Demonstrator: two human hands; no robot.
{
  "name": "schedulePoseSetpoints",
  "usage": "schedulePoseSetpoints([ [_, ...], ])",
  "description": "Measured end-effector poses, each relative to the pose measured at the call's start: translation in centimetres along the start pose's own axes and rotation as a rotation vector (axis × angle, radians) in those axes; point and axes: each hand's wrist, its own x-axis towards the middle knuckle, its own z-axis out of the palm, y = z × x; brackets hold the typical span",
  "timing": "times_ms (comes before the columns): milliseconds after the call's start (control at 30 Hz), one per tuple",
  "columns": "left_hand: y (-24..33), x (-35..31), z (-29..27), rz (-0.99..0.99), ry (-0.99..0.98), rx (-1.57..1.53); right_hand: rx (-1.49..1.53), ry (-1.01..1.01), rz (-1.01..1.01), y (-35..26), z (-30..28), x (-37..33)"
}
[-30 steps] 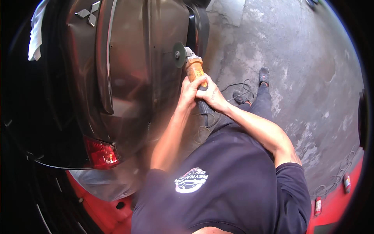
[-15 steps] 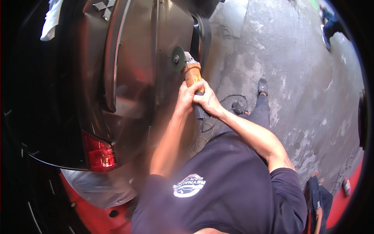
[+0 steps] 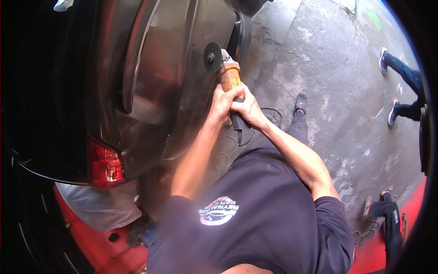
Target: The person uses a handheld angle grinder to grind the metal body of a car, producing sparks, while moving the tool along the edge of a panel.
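1. The concrete floor (image 3: 328,68) is grey, cracked and blotched with pale patches, in bright daylight.
2. A red strip (image 3: 401,219) edges the floor at lower right, and more red (image 3: 100,246) shows at lower left.
3. A thin black cable (image 3: 273,114) loops across the floor.
4. Another person's legs in jeans (image 3: 404,68) stand at the right edge; dark-trousered legs (image 3: 388,214) show lower down.

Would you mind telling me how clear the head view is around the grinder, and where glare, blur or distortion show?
Head view: the orange angle grinder and both hands, left hand and right hand, read fairly sharp; the left forearm is softly smeared; the bare metal car panel carries bright reflections; the left side falls into deep shadow; the concrete floor curves toward the dark fisheye rim.
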Motion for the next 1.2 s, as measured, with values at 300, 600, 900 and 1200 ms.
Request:
schedulePoseSetpoints([
  [300, 1.0, -0.6, 0.9, -0.02, 0.09, -0.038, -0.05, -0.058, 0.06, 0.7, -0.9, 1.0],
  [600, -1.7, 1.2, 0.9, 0.07, 0.072, -0.129, -0.057, -0.053, 0.067, 0.3, -1.2, 1.1],
  [900, -1.3, 0.8, 0.3, 0.034, 0.063, -0.126, -0.063, -0.04, 0.032, 0.3, -0.3, 1.0],
  [1200, -1.8, 2.6, 3.4, 0.081, -0.007, -0.382, -0.548, -0.111, 0.021, -1.2, -5.1, 3.1],
])
